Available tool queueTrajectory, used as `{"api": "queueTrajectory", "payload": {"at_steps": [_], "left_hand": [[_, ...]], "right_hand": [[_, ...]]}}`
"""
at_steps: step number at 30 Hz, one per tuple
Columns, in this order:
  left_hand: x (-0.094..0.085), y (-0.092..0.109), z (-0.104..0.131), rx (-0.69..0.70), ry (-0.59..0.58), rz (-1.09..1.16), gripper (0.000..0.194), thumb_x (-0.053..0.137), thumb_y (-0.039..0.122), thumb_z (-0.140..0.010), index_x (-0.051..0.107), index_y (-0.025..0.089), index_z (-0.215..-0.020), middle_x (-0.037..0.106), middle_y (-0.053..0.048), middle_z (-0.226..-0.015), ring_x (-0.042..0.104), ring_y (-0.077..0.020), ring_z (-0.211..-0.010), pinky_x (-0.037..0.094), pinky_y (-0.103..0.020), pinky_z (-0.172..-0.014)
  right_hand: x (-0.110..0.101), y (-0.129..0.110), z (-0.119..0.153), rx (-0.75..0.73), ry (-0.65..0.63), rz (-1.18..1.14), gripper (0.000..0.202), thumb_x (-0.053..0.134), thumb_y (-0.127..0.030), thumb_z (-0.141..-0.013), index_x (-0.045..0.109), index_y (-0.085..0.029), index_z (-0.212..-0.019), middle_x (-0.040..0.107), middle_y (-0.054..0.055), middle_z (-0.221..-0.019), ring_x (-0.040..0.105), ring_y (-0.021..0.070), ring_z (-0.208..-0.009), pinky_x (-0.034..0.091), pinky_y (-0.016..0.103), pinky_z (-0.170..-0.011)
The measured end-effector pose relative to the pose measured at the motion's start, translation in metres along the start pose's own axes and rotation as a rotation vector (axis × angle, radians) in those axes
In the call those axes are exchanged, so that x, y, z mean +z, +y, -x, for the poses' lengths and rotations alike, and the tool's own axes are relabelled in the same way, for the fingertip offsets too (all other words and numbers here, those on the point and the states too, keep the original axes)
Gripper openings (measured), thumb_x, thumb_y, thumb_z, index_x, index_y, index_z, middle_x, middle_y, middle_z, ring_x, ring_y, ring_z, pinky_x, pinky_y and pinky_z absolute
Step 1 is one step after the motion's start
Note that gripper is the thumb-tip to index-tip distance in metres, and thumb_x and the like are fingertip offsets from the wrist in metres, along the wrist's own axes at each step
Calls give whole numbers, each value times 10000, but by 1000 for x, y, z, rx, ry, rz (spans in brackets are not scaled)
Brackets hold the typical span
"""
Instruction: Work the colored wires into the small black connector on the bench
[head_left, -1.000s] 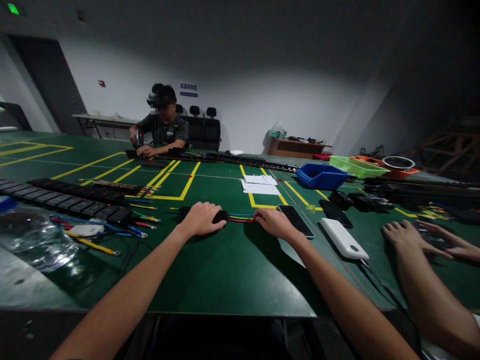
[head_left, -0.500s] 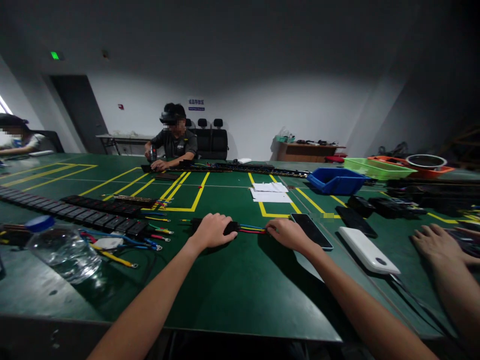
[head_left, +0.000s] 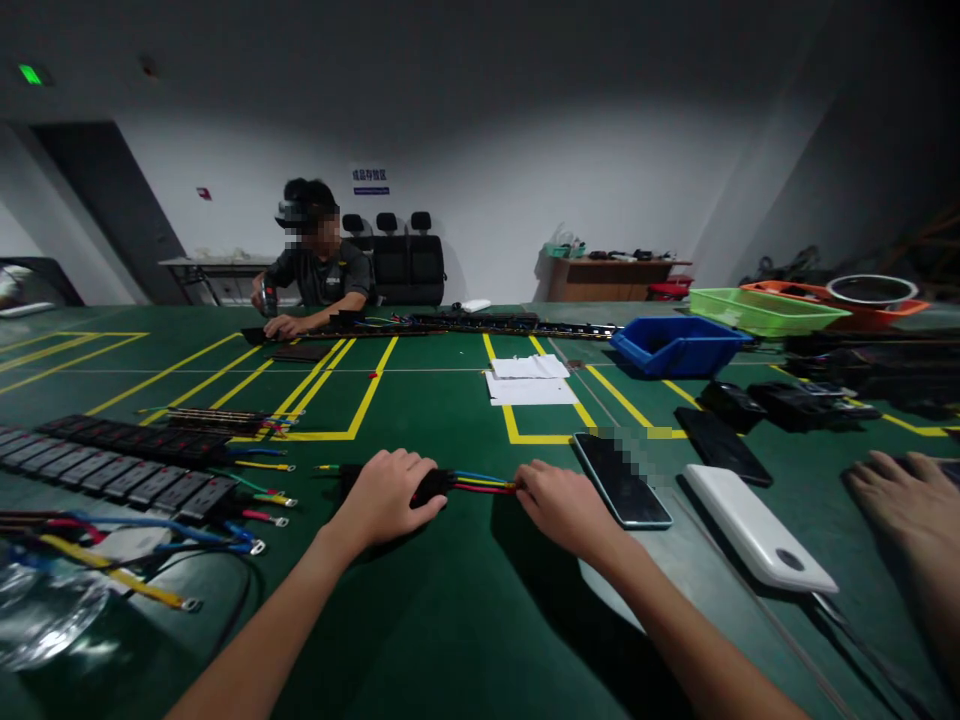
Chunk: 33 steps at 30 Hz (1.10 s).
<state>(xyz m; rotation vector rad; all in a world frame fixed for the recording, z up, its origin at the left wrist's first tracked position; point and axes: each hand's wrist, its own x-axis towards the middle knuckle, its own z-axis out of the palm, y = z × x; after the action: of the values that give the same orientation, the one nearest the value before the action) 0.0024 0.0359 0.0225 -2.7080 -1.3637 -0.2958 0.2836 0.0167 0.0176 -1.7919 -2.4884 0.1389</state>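
Note:
My left hand [head_left: 390, 497] lies over a small black module [head_left: 431, 487] on the green table, its fingers closed round it and hiding most of it. From the module's right end run blue, yellow and red wires [head_left: 478, 483]. My right hand [head_left: 566, 507] pinches these wires near their far ends, which its fingertips cover. A short wire with a yellow-green tip [head_left: 327, 469] sticks out past the module's left side. Just right of my right hand lies a phone [head_left: 621, 480].
At left lie long black socket strips [head_left: 165, 478], lugged wires [head_left: 150, 535] and a blurred clear bottle [head_left: 52, 610]. A white power bank [head_left: 757, 525] and another person's hand [head_left: 900, 500] are at right. Beyond are paper [head_left: 532, 385], a blue bin [head_left: 679, 347] and a co-worker [head_left: 319, 260].
The view has shifted, so most things appear further left, and the bottle is partly out of frame. Both hands keep their hold on the module and wires.

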Motion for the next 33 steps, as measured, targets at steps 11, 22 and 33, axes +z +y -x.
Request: {"api": "queueTrajectory", "payload": {"at_steps": [11,22,33], "left_hand": [[3,-4,-1,-7,-4,33,396,556,512,-926,645,208,-1163,690,-83,-1057,610,-254,-956,427,-403,-835],[-2,1,7,-15,16,-10,436,500,556,-950,649,203,-1158,694,-92,-1077,608,-259,-981,426,-394,-842],[1,-1,11,2,55,-4,460,480,581,-950,656,191,-1120,706,-113,-1061,623,-277,-957,446,-401,-804]], "right_hand": [[4,-6,-3,48,-64,-17,235,413,-209,-1025,648,-208,-1031,672,67,-1002,685,201,-853,380,276,-643],[13,8,-8,-41,9,-188,162,486,-236,-989,641,-205,-1023,689,61,-1042,646,196,-937,397,272,-764],[18,11,-15,11,55,-293,165,538,-230,-952,682,-201,-1027,717,46,-979,660,188,-923,412,252,-759]]}}
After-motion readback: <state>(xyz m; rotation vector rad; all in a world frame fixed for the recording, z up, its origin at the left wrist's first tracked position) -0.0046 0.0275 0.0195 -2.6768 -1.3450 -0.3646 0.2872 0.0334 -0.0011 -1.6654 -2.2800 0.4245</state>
